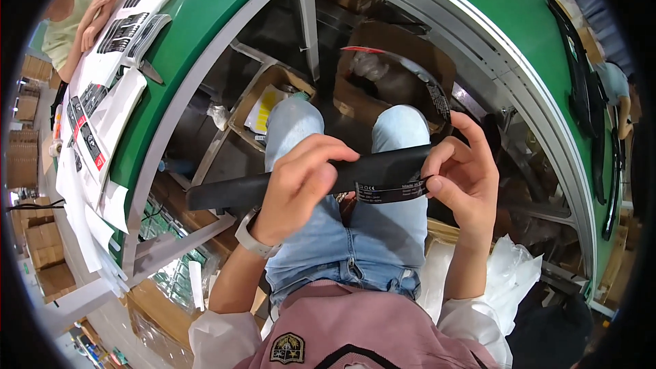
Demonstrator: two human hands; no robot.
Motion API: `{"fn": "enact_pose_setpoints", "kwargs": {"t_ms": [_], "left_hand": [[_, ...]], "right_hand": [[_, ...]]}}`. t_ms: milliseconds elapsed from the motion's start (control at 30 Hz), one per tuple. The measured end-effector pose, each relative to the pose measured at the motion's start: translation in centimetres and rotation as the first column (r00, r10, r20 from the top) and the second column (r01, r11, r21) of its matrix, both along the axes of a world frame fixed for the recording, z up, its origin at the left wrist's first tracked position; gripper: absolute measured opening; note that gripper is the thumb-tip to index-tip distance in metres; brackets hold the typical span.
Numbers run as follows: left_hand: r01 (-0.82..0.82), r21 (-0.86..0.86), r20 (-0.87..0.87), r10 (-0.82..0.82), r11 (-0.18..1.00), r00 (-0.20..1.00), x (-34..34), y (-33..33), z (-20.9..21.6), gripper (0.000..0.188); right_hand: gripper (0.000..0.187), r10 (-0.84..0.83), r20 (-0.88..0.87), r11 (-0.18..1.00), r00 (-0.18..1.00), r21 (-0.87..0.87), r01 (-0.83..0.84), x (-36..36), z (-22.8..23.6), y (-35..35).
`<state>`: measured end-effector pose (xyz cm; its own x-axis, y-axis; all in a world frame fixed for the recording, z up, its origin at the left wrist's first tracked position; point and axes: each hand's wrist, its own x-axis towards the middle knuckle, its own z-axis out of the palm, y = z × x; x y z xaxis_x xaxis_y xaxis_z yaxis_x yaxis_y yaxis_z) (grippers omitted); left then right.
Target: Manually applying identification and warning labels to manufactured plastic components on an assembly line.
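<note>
A long black plastic bar [239, 193], rounded at its left end, lies across above my lap. My left hand [301, 184] is wrapped round its middle from above. Along the bar's lower edge, right of that hand, runs a black label [389, 192] with white print. The thumb and fingers of my right hand [468, 178] pinch the label's right end, by the bar's right end. A thin curved strip [410, 65], red at its far end and printed near my right index finger, arcs away from that hand; I cannot tell whether the hand holds it.
A green worktable [198, 7] curves round me, with printed label sheets [85, 130] at its left and black bars [581, 82] at its right. Under it stand an open cardboard box [348, 99] and a smaller box [239, 113]. Clear plastic bags [509, 280] lie at my right.
</note>
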<state>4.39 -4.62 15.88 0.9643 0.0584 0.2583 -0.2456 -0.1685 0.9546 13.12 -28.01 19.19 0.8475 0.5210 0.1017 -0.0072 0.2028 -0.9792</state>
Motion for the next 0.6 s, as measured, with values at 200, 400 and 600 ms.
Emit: {"fn": "enact_pose_setpoints", "kwargs": {"t_ms": [200, 400, 600], "left_hand": [[0.029, 0.117, 0.035, -0.033, 0.993, 0.999, 0.0, 0.0, 0.1, 0.017], [0.014, 0.081, -0.044, -0.010, 0.997, 0.999, 0.2, -0.3, -0.5, 0.012], [-0.151, 0.225, -0.069, 0.170, 0.963, 0.983, -0.3, -2.2, -0.4, 0.011]], "right_hand": [[0.072, 0.000, -0.025, 0.999, 1.000, 0.039, 0.001, 0.1, 0.2, 0.5], [0.065, -0.075, 0.150, 0.923, 0.986, -0.364, 0.125, 0.3, 0.7, 1.7], [0.063, -0.043, 0.284, 0.829, 0.958, -0.525, 0.193, -0.5, 0.9, 1.5]]}}
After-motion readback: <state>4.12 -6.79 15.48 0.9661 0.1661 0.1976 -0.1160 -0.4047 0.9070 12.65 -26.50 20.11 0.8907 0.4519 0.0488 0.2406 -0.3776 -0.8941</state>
